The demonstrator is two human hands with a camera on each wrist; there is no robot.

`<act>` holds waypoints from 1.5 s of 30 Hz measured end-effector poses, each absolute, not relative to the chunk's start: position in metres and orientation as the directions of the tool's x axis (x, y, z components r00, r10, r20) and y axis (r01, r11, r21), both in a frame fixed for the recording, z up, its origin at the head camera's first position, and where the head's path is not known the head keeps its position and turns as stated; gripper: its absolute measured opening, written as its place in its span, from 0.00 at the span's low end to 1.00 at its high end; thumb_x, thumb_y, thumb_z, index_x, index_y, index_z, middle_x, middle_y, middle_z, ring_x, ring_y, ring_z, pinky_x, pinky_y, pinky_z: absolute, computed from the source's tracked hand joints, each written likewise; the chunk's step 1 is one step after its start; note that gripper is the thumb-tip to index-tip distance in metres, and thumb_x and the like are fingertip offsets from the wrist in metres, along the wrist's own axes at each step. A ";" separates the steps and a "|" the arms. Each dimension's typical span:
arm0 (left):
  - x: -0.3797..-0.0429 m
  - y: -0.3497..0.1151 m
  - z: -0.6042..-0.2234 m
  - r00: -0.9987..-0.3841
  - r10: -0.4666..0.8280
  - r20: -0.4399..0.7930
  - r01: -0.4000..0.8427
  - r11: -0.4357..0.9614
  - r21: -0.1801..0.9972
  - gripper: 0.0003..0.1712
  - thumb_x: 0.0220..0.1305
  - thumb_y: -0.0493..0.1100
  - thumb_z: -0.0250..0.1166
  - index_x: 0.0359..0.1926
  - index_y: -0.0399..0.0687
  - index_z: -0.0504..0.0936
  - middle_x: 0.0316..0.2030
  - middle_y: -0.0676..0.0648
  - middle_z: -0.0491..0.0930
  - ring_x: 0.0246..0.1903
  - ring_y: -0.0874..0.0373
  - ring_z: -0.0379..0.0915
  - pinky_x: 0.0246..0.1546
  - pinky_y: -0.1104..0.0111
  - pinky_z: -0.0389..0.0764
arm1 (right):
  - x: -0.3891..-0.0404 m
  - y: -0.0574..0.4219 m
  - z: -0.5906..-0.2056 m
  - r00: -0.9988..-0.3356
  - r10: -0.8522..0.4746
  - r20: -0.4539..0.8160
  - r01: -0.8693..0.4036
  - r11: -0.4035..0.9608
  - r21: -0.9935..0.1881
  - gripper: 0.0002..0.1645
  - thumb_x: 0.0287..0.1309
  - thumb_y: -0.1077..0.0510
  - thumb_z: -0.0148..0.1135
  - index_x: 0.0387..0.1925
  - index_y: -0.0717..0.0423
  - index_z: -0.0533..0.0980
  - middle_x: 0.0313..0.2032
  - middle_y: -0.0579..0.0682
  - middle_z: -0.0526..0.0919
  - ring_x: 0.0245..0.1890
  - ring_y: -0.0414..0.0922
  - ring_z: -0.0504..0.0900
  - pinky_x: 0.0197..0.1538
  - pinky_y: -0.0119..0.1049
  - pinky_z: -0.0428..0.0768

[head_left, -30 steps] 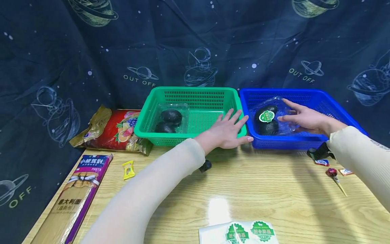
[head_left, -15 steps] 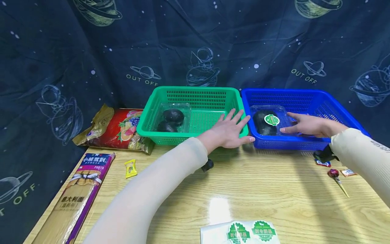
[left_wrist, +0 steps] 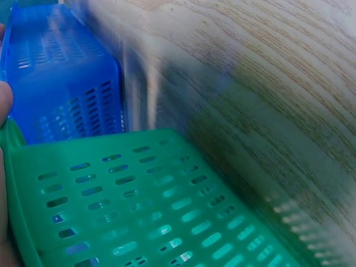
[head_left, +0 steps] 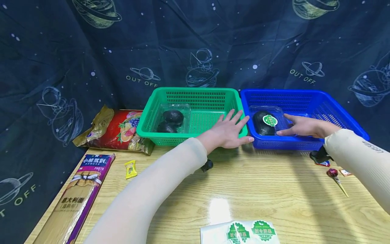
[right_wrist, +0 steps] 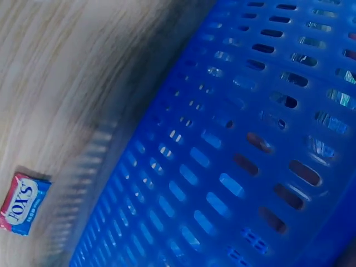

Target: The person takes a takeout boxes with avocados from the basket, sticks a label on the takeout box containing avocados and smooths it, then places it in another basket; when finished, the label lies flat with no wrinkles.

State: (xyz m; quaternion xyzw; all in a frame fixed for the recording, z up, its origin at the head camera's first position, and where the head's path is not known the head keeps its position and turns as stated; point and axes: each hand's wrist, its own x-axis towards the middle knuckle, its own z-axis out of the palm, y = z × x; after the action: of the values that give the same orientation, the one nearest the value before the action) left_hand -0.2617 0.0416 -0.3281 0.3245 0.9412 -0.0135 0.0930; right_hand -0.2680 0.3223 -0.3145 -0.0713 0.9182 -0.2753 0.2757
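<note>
My left hand (head_left: pixel 226 134) lies with spread fingers over the right front corner of the green basket (head_left: pixel 195 88). Inside that basket, at its left, a clear plastic box (head_left: pixel 186 118) holds dark avocados (head_left: pixel 173 117). In the blue basket (head_left: pixel 286 90) sits another clear box (head_left: pixel 281 113) of dark fruit, with a round green sticker (head_left: pixel 270 120) on its lid. My right hand (head_left: pixel 304 126) reaches over the front rim beside this box, thumb and forefinger parted. Its other fingers are hidden behind the rim; the right wrist view shows mostly the slotted blue wall (right_wrist: pixel 183 183).
A sheet of green stickers (head_left: pixel 239 234) lies at the front edge. To the left are a pasta pack (head_left: pixel 82 193), a red-gold bag (head_left: pixel 118 130) and a yellow candy (head_left: pixel 130 169). A lollipop (head_left: pixel 332 173) and small wrapped candies (right_wrist: pixel 23 204) lie at the right.
The stickered box, tilted up in my right hand a second ago, now lies flat at the left of the blue basket. My right hand has let it go; the left hand stays put.
</note>
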 end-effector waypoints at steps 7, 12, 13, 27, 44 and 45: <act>-0.262 0.044 -0.328 -0.768 0.618 -0.168 0.620 0.783 0.047 0.48 0.63 0.76 0.34 0.75 0.62 0.33 0.75 0.49 0.29 0.73 0.47 0.24 0.70 0.48 0.41 | -0.261 0.321 -0.312 -0.863 -0.261 -0.433 0.014 0.845 -0.535 0.63 0.61 0.37 0.57 0.72 0.67 0.29 0.69 0.77 0.37 0.67 0.73 0.39 0.64 0.68 0.45; -0.264 0.042 -0.333 -0.762 0.631 -0.146 0.624 0.776 0.090 0.52 0.61 0.78 0.35 0.75 0.58 0.29 0.75 0.49 0.29 0.73 0.47 0.25 0.70 0.49 0.41 | -0.251 0.291 -0.303 -0.948 -0.255 -0.191 -0.148 0.884 -0.443 0.53 0.65 0.40 0.54 0.72 0.69 0.41 0.69 0.74 0.48 0.67 0.71 0.48 0.65 0.66 0.50; -0.264 0.041 -0.334 -0.762 0.633 -0.139 0.625 0.774 0.102 0.54 0.61 0.78 0.36 0.75 0.55 0.28 0.75 0.48 0.29 0.73 0.47 0.26 0.70 0.49 0.42 | -0.248 0.281 -0.303 -0.955 -0.272 -0.120 -0.198 0.883 -0.426 0.50 0.65 0.42 0.54 0.72 0.69 0.45 0.68 0.73 0.51 0.67 0.70 0.51 0.65 0.64 0.52; -0.257 -0.025 -0.306 -0.840 0.532 -0.107 0.517 0.845 0.141 0.60 0.56 0.82 0.39 0.75 0.49 0.34 0.74 0.42 0.28 0.73 0.46 0.25 0.69 0.47 0.43 | -0.231 0.211 -0.323 -0.909 -0.405 -0.096 -0.328 0.839 -0.433 0.48 0.68 0.34 0.41 0.74 0.60 0.43 0.73 0.64 0.38 0.71 0.62 0.45 0.67 0.61 0.52; -0.250 -0.207 -0.313 -0.947 0.231 -0.222 0.164 0.945 0.285 0.69 0.52 0.82 0.46 0.74 0.38 0.31 0.73 0.36 0.22 0.71 0.36 0.21 0.64 0.36 0.41 | -0.228 0.210 -0.315 -0.898 -0.424 -0.117 -0.336 0.833 -0.439 0.49 0.67 0.32 0.40 0.74 0.60 0.43 0.73 0.65 0.37 0.71 0.64 0.44 0.66 0.63 0.51; -0.250 -0.207 -0.313 -0.945 0.234 -0.227 0.162 0.941 0.299 0.69 0.51 0.82 0.47 0.73 0.38 0.30 0.73 0.37 0.21 0.71 0.37 0.21 0.64 0.37 0.40 | -0.229 0.210 -0.313 -0.896 -0.429 -0.115 -0.342 0.831 -0.438 0.49 0.67 0.32 0.40 0.74 0.61 0.43 0.73 0.66 0.38 0.71 0.64 0.44 0.66 0.63 0.51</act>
State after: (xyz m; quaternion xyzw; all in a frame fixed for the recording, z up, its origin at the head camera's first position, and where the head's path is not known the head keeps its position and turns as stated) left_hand -0.2498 -0.2072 -0.3126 0.1014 0.9763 0.1394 0.1306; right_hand -0.2288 0.2099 -0.3134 -0.2025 0.9512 -0.2081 0.1046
